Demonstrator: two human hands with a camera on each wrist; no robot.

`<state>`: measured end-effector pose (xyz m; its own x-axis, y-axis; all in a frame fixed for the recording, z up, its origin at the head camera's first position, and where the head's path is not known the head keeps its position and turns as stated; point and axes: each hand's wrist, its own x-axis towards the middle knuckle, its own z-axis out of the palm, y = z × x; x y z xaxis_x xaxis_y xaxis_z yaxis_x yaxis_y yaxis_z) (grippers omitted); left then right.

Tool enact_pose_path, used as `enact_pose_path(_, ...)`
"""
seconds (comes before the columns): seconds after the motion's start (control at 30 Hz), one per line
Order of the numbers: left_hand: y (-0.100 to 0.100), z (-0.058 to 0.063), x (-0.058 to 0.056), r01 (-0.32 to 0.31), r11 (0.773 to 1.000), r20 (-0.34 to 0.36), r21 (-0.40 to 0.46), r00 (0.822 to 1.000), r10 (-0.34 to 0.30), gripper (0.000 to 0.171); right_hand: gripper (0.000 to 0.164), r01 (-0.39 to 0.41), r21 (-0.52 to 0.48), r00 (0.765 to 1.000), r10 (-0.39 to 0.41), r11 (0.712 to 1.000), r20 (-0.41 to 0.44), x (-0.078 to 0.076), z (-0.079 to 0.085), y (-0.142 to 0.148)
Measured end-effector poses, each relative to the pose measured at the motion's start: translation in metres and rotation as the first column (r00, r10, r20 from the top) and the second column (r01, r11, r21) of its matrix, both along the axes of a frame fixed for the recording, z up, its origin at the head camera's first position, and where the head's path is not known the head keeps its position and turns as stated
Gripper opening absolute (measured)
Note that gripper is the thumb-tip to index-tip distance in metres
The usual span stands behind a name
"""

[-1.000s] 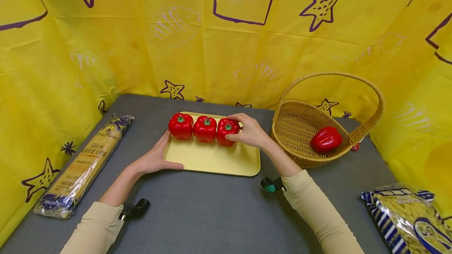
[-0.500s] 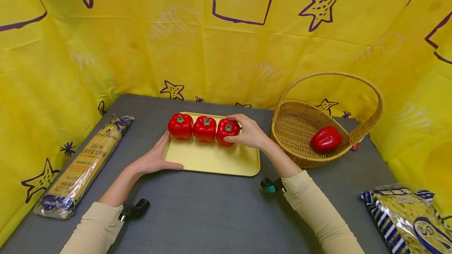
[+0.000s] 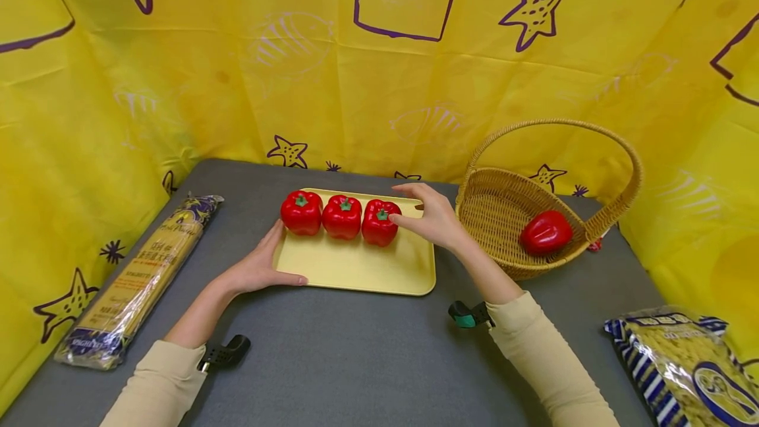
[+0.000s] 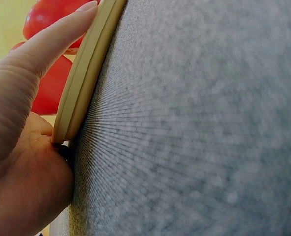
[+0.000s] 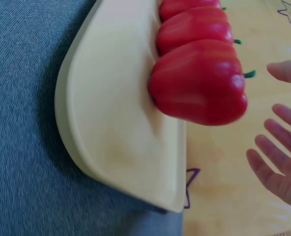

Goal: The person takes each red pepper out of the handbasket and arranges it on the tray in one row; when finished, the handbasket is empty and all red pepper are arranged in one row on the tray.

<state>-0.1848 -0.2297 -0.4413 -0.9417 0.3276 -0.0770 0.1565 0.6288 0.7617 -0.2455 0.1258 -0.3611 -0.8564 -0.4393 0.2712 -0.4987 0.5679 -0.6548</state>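
Observation:
Three red bell peppers with green stems stand in a row along the back half of a pale yellow tray (image 3: pixel 356 269). The rightmost bell pepper (image 3: pixel 377 230) is nearest my right hand (image 3: pixel 437 216), which hovers to its right with fingers spread. In the right wrist view a gap shows between those fingers (image 5: pixel 266 169) and the bell pepper (image 5: pixel 199 83). My left hand (image 3: pixel 261 272) rests at the tray's front left corner, fingers along the left side. Its thumb (image 4: pixel 52 39) lies straight along the front rim in the left wrist view.
A wicker basket (image 3: pixel 492 216) with a tall handle stands right of the tray, another red bell pepper (image 3: pixel 547 232) lying in it. A spaghetti packet (image 3: pixel 142 275) lies at the left, a pasta bag (image 3: pixel 682 361) at the front right. Yellow patterned cloth (image 3: pixel 356 97) hangs behind the grey table.
My right hand has let go of the rightmost bell pepper and moved slightly up and right, its fingers spreading. The left hand and the tray have stayed in place.

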Motion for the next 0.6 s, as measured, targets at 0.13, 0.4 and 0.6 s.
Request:
enact_pose_path(0.13, 0.001, 0.0, 0.0, -0.002, 1.0, -0.002, -0.004, 1.0, 0.002, 0.128, 0.041, 0.034, -0.032, 0.999, -0.035, 0.999, -0.03, 0.004, 0.006, 0.011)
enact_pose_path(0.4, 0.001, 0.001, -0.001, -0.004, 1.0, 0.0, -0.017, 1.0, 0.004, 0.129, 0.028, 0.121, -0.084, 0.989, -0.127, 0.989, -0.071, 0.011, 0.015, 0.04)
enact_pose_path(0.6, 0.001, 0.002, 0.0, -0.003, 1.0, 0.001, -0.015, 1.0, 0.003, 0.129, 0.025, 0.205, -0.102, 0.973, -0.214, 0.973, -0.083, 0.016, 0.019, 0.063)
